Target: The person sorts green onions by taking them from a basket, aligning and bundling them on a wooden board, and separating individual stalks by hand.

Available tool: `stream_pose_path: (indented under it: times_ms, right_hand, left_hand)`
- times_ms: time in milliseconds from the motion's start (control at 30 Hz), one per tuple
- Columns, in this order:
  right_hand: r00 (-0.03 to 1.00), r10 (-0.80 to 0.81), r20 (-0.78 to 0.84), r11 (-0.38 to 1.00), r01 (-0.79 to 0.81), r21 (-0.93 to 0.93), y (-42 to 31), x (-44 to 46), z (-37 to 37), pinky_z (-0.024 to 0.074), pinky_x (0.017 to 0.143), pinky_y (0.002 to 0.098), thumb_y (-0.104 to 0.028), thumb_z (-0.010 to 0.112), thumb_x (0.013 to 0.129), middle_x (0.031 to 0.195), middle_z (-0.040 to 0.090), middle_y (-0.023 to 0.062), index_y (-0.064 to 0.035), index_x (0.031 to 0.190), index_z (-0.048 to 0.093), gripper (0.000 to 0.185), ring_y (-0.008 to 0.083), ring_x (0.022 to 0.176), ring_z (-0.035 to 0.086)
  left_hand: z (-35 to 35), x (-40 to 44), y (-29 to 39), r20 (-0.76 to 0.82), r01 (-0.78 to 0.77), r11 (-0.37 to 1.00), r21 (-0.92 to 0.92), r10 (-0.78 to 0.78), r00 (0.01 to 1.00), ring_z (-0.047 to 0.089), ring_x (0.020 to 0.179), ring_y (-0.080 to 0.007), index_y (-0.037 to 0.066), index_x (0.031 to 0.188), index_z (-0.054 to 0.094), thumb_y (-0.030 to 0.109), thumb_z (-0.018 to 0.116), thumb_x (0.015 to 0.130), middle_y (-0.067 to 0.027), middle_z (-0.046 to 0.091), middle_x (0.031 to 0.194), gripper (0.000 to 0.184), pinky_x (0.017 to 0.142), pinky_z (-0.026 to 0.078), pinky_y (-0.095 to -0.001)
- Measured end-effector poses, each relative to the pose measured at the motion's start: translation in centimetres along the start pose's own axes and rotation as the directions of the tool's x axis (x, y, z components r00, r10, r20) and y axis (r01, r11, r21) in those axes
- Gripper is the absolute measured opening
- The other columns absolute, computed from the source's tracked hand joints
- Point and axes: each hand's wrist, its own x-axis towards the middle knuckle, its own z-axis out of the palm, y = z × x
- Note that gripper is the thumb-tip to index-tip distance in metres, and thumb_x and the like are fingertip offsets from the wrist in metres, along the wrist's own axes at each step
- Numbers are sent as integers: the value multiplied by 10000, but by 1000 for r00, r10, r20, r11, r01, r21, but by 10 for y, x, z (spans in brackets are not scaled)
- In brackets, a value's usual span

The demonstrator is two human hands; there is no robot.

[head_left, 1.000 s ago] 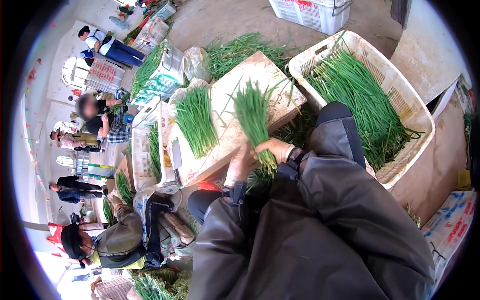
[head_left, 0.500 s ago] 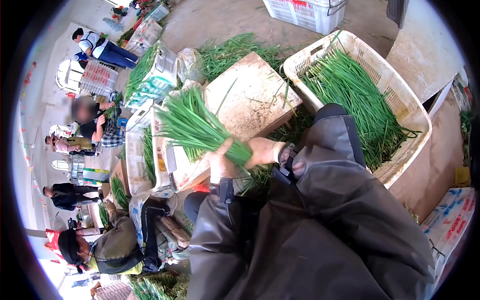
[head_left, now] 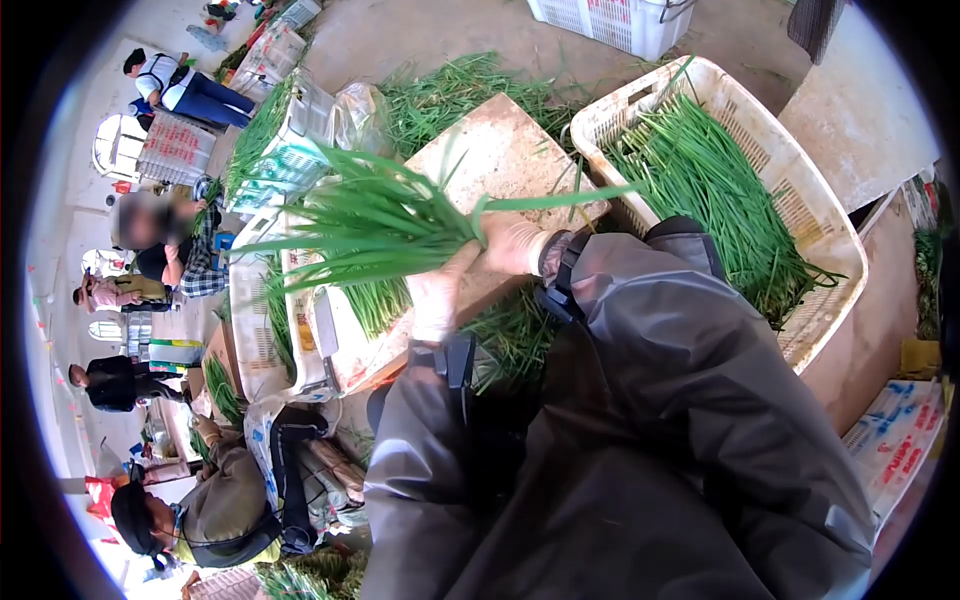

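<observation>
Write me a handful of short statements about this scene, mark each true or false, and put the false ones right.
1. The left hand and right hand are both on one bunch of greens. True.
2. The large basket on the right is empty. False: it holds a heap of long green stalks.
3. A second bunch lies near the left hand, partly covered by the held one. True.
4. The person's own sleeves are bright red. False: they are dark grey.
5. Loose greens lie beyond the board. True.
</observation>
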Motion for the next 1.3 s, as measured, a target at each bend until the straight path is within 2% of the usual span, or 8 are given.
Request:
stream_pose_path:
  times_ms: [467, 567, 700, 867, 1000, 1100, 1200, 1300]
  right_hand:
    - [996, 70, 51, 980, -59, -187, 9, 12, 1, 541, 882, 469, -380, 708, 885, 1028, 744, 191, -142, 1204, 701, 398, 406, 1021, 697]
    - [986, -70, 153, 997, 75, -29, 15, 11, 3, 534, 899, 446, -482, 651, 946, 1037, 728, 235, -115, 1317, 649, 522, 410, 1009, 691]
    - [884, -215, 415, 939, 70, 337, 0, 8, -7, 519, 961, 380, -242, 787, 885, 1155, 737, 156, -36, 1310, 641, 494, 248, 1058, 686]
    - [789, -240, 566, 776, -195, 601, 5, -16, 15, 549, 949, 379, -296, 848, 881, 1230, 707, 70, -103, 1317, 662, 512, 222, 1071, 670]
    - [754, -341, 562, 637, -255, 727, 1, -34, 33, 550, 956, 385, -278, 827, 902, 1217, 709, 81, -37, 1313, 638, 513, 220, 1123, 660]
    - [768, -107, 631, 575, -469, 670, -16, -49, 26, 543, 964, 379, -286, 829, 900, 1209, 707, 89, -40, 1286, 661, 487, 209, 1109, 660]
    - [903, -88, 420, 631, -276, 725, -28, -63, 31, 534, 910, 347, -370, 819, 905, 1127, 712, 78, 13, 1242, 671, 531, 181, 1043, 652]
    - [896, 72, 437, 674, -367, 641, -30, -78, 35, 523, 900, 322, -491, 774, 926, 1084, 718, 73, 34, 1232, 678, 615, 171, 1031, 647]
  left_hand:
    - [-16, 17, -36, -35, 48, 993, 106, -45, 998, 656, 921, -172, 22, 1075, 729, 67, 852, 833, -54, 731, 1036, 275, 863, 541, -323]
    - [-18, 12, -3, 19, 170, 985, -33, -169, 985, 663, 933, -180, 14, 1122, 717, 55, 856, 817, -55, 727, 1057, 338, 884, 543, -333]
    - [-29, 0, 18, 110, 358, 852, -382, -342, 933, 649, 1122, -235, 14, 1368, 588, 14, 792, 853, -96, 684, 1252, 554, 1021, 507, -373]
    - [-33, -34, -1, 363, 577, 569, -586, -453, 815, 619, 1218, -324, 62, 1469, 516, 298, 812, 871, -163, 619, 1375, 707, 1050, 514, -470]
    - [-22, -58, 3, 397, 518, 528, -673, -333, 856, 591, 1257, -336, 91, 1524, 471, 347, 801, 853, -185, 595, 1408, 791, 1096, 480, -494]
    - [-20, -69, 9, 284, 431, 507, -747, -342, 896, 627, 1193, -309, 5, 1521, 456, 195, 769, 853, -143, 677, 1254, 762, 1101, 477, -447]
    - [-29, -71, 3, 100, 294, 554, -779, -352, 931, 640, 1025, -270, 4, 1481, 483, 118, 745, 871, -85, 664, 1021, 673, 1081, 478, -476]
    - [-46, -68, 4, 6, 215, 551, -806, -357, 934, 643, 958, -231, 67, 1443, 511, 84, 715, 905, -45, 643, 931, 575, 1053, 492, -509]
